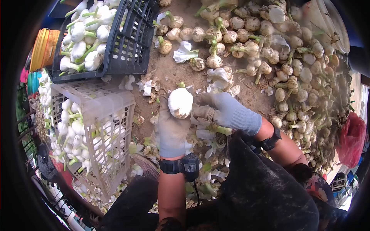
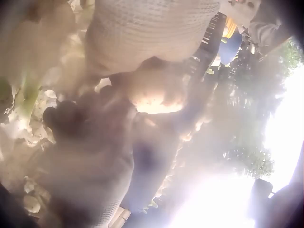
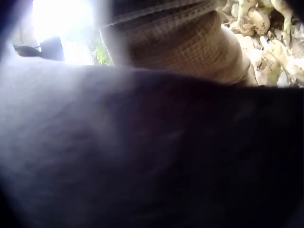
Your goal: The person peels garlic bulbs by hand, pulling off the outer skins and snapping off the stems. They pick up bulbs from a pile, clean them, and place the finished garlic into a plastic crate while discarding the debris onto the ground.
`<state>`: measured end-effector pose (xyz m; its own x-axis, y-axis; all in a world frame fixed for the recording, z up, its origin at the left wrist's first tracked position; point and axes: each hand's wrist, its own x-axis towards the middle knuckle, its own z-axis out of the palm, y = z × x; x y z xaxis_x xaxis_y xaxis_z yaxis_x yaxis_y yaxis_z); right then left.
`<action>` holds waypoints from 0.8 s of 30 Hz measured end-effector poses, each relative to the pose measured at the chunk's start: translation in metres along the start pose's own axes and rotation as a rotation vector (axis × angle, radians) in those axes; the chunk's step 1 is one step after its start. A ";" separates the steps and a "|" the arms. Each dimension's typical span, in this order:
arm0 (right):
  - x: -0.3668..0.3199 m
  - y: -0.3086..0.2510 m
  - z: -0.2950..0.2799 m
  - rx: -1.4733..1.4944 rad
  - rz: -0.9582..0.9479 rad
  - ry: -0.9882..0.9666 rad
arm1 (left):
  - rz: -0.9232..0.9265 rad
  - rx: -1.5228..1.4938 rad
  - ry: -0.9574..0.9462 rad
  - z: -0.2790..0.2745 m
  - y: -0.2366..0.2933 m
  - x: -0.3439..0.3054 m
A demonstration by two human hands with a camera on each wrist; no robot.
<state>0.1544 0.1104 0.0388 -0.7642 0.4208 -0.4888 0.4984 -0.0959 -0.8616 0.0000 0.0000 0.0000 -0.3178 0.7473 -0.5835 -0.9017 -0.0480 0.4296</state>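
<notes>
A clean white garlic bulb [image 1: 180, 103] is held in my gloved left hand [image 1: 172, 129], its short green stem end pointing away from me. My gloved right hand [image 1: 227, 111] is close at the bulb's right side, fingers curled; whether they touch it or pinch a bit of skin cannot be told. In the left wrist view the gloved left hand [image 2: 147, 33] is large and blurred by glare. Dark cloth fills most of the right wrist view, with part of a glove [image 3: 190, 47] above it.
At the left stand a black crate [image 1: 129, 38] and a pale crate [image 1: 110, 100], both holding white bulbs. Unpeeled, soil-marked bulbs [image 1: 304, 77] are heaped at the right. Peeled skins [image 1: 185, 52] lie on the ground. A red bag [image 1: 351, 138] is at the far right.
</notes>
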 end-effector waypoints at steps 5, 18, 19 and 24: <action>-0.023 -0.008 -0.013 0.870 -0.238 -0.093 | 0.067 -0.036 0.095 0.013 0.039 -0.013; 0.026 -0.048 0.020 -0.706 -0.390 0.349 | 0.523 0.563 0.132 0.040 0.054 -0.047; 0.032 -0.044 0.012 -0.715 -0.396 0.343 | 0.474 0.445 0.111 0.036 0.059 -0.050; 0.104 -0.029 -0.087 -1.001 -0.374 0.815 | 0.451 -0.565 -0.559 0.023 0.171 -0.095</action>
<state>0.0957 0.2355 0.0252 -0.6341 0.7233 0.2733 0.6652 0.6905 -0.2840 -0.1177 -0.0636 0.1447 -0.6197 0.7838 0.0398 -0.7823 -0.6210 0.0494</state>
